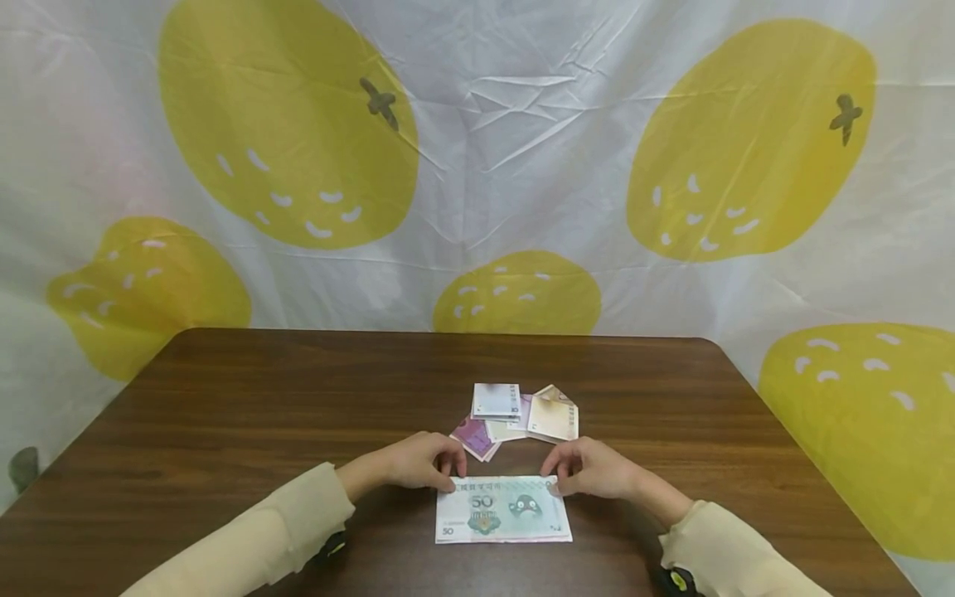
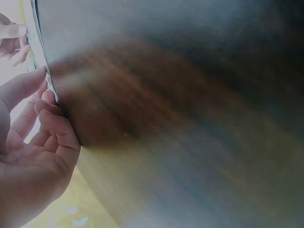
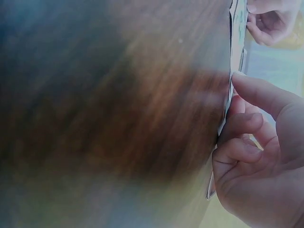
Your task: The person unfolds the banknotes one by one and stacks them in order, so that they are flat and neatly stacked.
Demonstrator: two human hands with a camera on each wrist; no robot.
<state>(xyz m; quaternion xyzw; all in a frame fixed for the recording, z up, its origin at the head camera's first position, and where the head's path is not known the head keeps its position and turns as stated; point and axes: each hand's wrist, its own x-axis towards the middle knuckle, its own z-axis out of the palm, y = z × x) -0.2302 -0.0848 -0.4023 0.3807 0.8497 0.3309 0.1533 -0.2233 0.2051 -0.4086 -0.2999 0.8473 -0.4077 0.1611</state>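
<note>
A green-and-white play banknote (image 1: 500, 524) printed with 50 and a cartoon bird face lies flat on the table near its front. Pinkish paper edges peek out beneath its near side. My left hand (image 1: 424, 461) pinches its far left corner, thumb on top. At the far right corner, my right hand (image 1: 593, 469) grips it the same way. In the left wrist view, thumb and fingertips meet at the thin edge of the paper (image 2: 43, 52). The right wrist view has the thumb against the banknote's edge (image 3: 236, 42), the other fingers curled.
Just beyond the hands sits a loose pile of folded notes: a bluish-white one (image 1: 496, 400), a purple one (image 1: 472, 436) and a yellowish one (image 1: 554, 419). The brown wooden table (image 1: 298, 398) ends at a hanging cloth (image 1: 515, 191) with yellow fruit prints.
</note>
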